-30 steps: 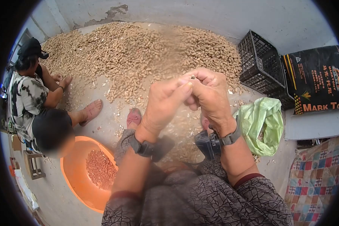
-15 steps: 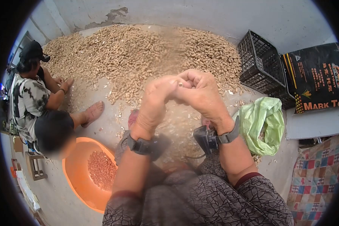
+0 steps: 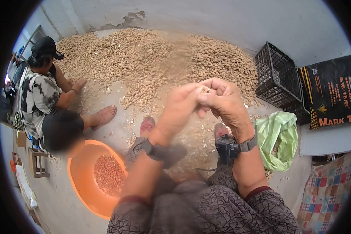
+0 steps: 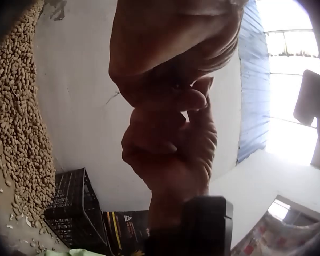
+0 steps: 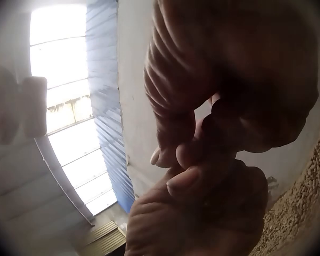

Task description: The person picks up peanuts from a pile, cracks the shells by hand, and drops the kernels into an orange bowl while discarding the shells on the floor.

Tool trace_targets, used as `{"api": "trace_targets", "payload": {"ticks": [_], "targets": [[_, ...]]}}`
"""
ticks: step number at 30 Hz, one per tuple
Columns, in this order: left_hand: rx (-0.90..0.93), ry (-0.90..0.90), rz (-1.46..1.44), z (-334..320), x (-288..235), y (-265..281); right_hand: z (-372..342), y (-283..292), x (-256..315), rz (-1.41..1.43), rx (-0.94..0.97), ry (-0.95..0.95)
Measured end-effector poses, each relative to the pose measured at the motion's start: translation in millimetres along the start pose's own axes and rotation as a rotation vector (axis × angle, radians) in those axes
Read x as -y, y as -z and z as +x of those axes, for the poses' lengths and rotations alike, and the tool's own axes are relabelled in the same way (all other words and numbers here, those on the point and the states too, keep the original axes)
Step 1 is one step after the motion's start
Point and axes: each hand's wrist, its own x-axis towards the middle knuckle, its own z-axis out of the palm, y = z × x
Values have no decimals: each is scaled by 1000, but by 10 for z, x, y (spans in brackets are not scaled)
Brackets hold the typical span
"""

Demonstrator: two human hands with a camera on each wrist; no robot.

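Observation:
Both hands meet fingertip to fingertip in front of the body, above the floor. The left hand (image 3: 180,107) has curled fingers and a blurred outline. Against it, the right hand (image 3: 227,102) pinches a tiny item (image 3: 208,91), apparently a peanut, mostly covered by thumbs and fingers. In the left wrist view the left hand (image 4: 173,48) is above the right hand (image 4: 173,154); in the right wrist view the right hand (image 5: 234,74) is above the left hand (image 5: 202,213). Neither wrist view shows the item clearly. Beyond the hands lies a large heap of unshelled peanuts (image 3: 144,54).
An orange basin (image 3: 80,171) holding reddish kernels (image 3: 110,175) stands at lower left. Beside it a person (image 3: 43,91) in a black cap sits near the heap. At right are a green bag (image 3: 266,144), black crates (image 3: 277,74) and a black printed sack (image 3: 331,93).
The head view has shifted, so the surroundings sit lower and further right. Both hands stay together; their fingers have changed position slightly around the small item.

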Motion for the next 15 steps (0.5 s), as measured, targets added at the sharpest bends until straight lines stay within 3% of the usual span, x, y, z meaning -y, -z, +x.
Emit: {"api": "trace_targets", "payload": {"ticks": [5,7,9,13,15], "targets": [[34,3,108,57,-1,-16,16,85,-46,-17,-1,-46],[47,18,107,47,-13,-4,-5,63,-52,152,10,-41],[47,42,-82,11,-7,-7,23,49,-80,162,-3,-29],[-26,19,-26,-32,102,-9,18,-39,-38,157,-61,-42],[-70,-40,-142,-40,179,8,51,-42,-97,172,-91,-34]]}}
